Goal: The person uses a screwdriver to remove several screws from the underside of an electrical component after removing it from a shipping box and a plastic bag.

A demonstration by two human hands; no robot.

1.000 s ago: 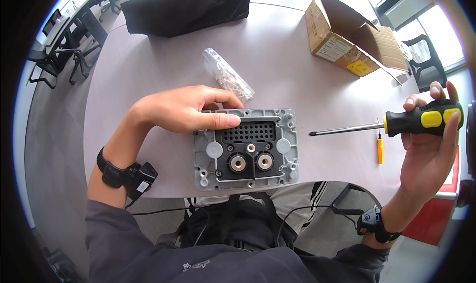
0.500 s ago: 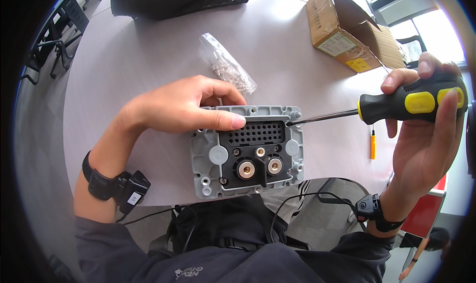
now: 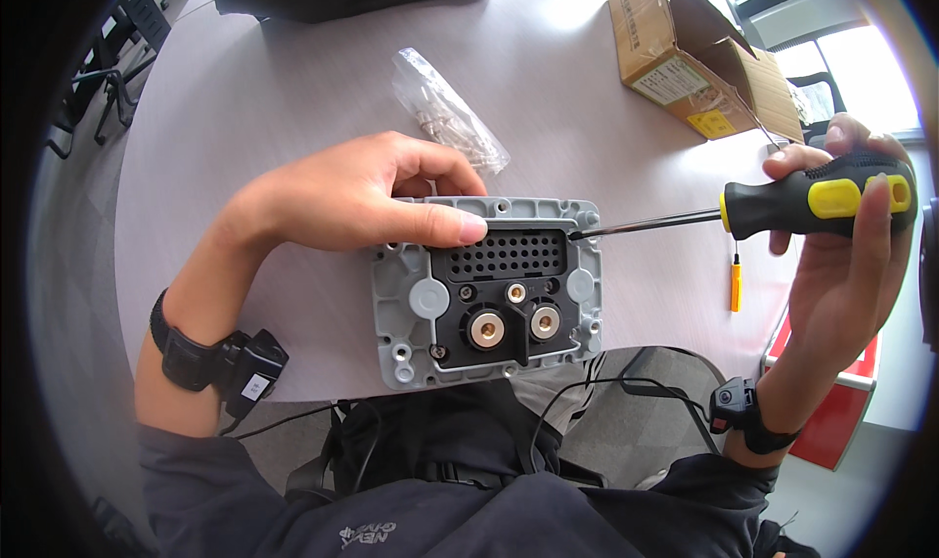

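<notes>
Nearest of all, at the table's (image 3: 293,98) front edge, lies a grey rectangular connector plate (image 3: 486,289) with a black insert, a perforated grid across its top and two round brass-centred sockets below. Over its upper left corner the left hand (image 3: 362,201) presses down, the thumb flat along the plate's top edge and the fingers curled behind it, so the hand is closed on the plate and pins it in place. To the right, the right hand (image 3: 841,255) wraps tightly round the black-and-yellow handle of a screwdriver (image 3: 743,216), whose thin shaft runs almost level leftward, its tip touching the plate's upper right corner beside the black insert. A small orange tool (image 3: 736,286) lies on the table below the shaft. Farther back sits a clear plastic bag of small metal parts (image 3: 445,108), just behind the left hand, and beyond it to the right an open cardboard box (image 3: 694,54).
</notes>
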